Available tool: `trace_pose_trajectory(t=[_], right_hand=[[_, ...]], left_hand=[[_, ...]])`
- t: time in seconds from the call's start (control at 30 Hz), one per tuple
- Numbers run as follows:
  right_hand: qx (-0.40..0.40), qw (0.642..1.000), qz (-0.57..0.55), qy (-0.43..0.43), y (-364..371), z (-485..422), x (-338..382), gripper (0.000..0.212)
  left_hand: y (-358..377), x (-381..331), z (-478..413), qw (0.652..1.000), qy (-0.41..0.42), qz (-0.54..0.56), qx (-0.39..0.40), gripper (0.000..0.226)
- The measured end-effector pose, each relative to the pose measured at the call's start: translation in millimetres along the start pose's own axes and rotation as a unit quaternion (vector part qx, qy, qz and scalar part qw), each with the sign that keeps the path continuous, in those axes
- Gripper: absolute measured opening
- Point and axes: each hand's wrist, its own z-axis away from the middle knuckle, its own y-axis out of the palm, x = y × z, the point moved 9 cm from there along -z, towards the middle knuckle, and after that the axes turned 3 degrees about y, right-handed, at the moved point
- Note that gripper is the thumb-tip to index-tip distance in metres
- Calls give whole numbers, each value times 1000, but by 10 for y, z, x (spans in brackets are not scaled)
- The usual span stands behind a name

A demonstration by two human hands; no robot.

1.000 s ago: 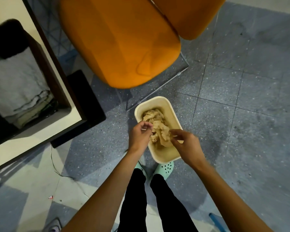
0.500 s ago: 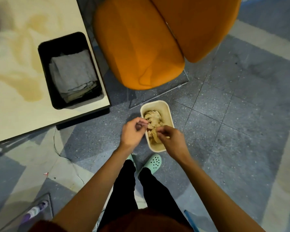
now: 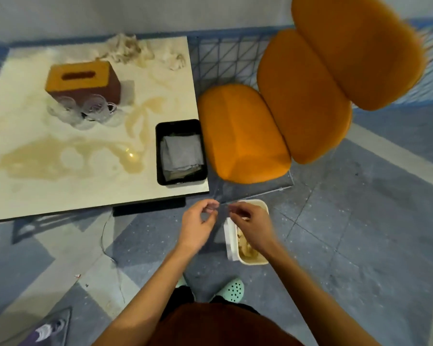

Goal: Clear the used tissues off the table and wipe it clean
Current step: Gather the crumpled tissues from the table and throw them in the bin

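Above the floor just off the table's near right corner, my left hand (image 3: 198, 226) hovers with loosely curled fingers that hold nothing. My right hand (image 3: 253, 227) is over a cream bin (image 3: 251, 262) on the floor, fingers also curled and empty. Crumpled brownish tissues (image 3: 245, 245) lie inside the bin. More used tissues (image 3: 125, 49) are heaped at the far edge of the pale table (image 3: 85, 191), with a smaller wad (image 3: 174, 58) beside them. A wide brown spill (image 3: 60, 158) stains the tabletop. A folded grey cloth (image 3: 181, 152) lies in a black tray (image 3: 160, 151) at the table's right edge.
A brown tissue box (image 3: 81, 81) and several clear glasses (image 3: 90, 112) stand on the table's far left. An orange cushioned chair (image 3: 243, 133) sits right of the table, close behind the bin. My feet in green clogs (image 3: 231, 290) are below. A thin cable (image 3: 105, 236) trails on the floor.
Both hands have lifted out of the bin and let go of the tissues. The view has tilted up and left, bringing the whole tabletop into sight.
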Motion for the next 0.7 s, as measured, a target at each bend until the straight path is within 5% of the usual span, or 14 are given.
trace_pose_trajectory(t=[0.3, 0.7], right_hand=[[5, 998, 46, -51, 416, -134, 1044, 30], [-46, 983, 112, -135, 1074, -722, 2705, 42]], left_hand=[[-1082, -240, -244, 997, 58, 22, -56, 24], [-2742, -278, -982, 987, 121, -98, -45, 45]])
